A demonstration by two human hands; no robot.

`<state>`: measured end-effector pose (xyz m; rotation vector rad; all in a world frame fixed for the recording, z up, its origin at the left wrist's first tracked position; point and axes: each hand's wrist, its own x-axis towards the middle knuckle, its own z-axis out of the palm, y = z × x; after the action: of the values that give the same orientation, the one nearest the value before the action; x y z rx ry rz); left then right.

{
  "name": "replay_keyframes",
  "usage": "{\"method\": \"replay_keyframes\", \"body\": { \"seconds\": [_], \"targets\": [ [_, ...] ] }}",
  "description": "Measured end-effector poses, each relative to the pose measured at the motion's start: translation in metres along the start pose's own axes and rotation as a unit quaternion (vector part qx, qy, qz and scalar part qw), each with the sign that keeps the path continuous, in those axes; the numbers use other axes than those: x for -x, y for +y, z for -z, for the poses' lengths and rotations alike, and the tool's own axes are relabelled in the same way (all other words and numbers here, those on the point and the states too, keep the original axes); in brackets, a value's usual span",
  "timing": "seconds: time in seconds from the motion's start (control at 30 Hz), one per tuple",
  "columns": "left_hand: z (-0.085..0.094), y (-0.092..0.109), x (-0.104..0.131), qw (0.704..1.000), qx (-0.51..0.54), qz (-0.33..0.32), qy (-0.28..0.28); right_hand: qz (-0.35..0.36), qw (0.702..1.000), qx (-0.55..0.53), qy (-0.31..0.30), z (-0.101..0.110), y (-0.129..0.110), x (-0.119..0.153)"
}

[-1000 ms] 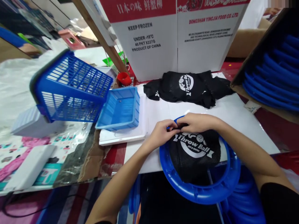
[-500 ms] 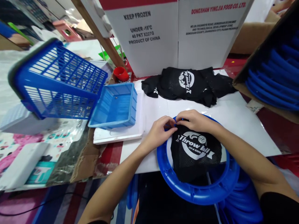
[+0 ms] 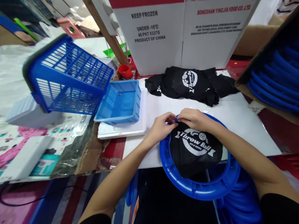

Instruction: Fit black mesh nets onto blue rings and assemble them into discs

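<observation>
A blue plastic ring [image 3: 198, 190] is tilted at the table's front edge, partly over my lap. Inside it hangs a black mesh cloth [image 3: 195, 161] with a white "Throw Ball" print, its top edge at the ring's far rim. My left hand [image 3: 162, 127] pinches the ring's far left rim, thumb and index finger close together. Right beside it, my right hand [image 3: 193, 119] has its fingers closed on the cloth's top edge against the same rim. The fingers partly hide the spot where cloth and ring meet.
More black printed cloths [image 3: 190, 82] lie in a pile at the back. To the left are a light blue tray [image 3: 116, 119], a tilted blue basket [image 3: 70, 77] and a red cup [image 3: 125, 72]. A white carton [image 3: 154, 56] stands behind; a box of blue rings [image 3: 275, 81] is at right.
The view has shifted slightly, so the surroundings appear further right. Both hands stay at the ring's far rim, their fingertips a little closer together. The cloth's lower part has shifted slightly within the ring.
</observation>
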<state>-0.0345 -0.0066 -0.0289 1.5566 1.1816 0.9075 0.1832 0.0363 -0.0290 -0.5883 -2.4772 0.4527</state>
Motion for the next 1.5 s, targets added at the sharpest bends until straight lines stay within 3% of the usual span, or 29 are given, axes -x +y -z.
{"method": "replay_keyframes", "body": {
  "seconds": [0.2,0.47,0.9,1.0,1.17,1.3,1.5],
  "targets": [
    [-0.001,-0.001,-0.001,0.999,-0.043,-0.015,0.010,-0.032,0.999,0.017,-0.018,-0.002,0.000,0.000],
    [0.003,0.005,0.002,0.993,-0.103,-0.047,-0.015,-0.064,0.997,-0.026,-0.030,0.002,0.000,-0.003],
    [-0.002,0.004,0.000,0.992,-0.110,-0.065,0.015,-0.002,0.994,0.090,-0.054,-0.005,0.002,0.000],
    [0.000,0.004,-0.005,0.994,-0.098,-0.051,-0.003,-0.004,0.989,0.128,-0.069,-0.001,-0.003,-0.002],
    [0.006,0.004,-0.017,0.996,-0.061,0.027,-0.055,0.015,0.974,0.195,-0.112,0.008,-0.007,-0.006],
    [0.008,0.004,-0.022,0.994,-0.089,0.020,-0.057,0.019,0.977,0.177,-0.116,0.010,-0.004,-0.007],
    [0.007,0.009,-0.022,0.988,-0.129,-0.002,-0.090,-0.027,0.986,0.128,-0.104,0.006,0.001,-0.007]
  ]
}}
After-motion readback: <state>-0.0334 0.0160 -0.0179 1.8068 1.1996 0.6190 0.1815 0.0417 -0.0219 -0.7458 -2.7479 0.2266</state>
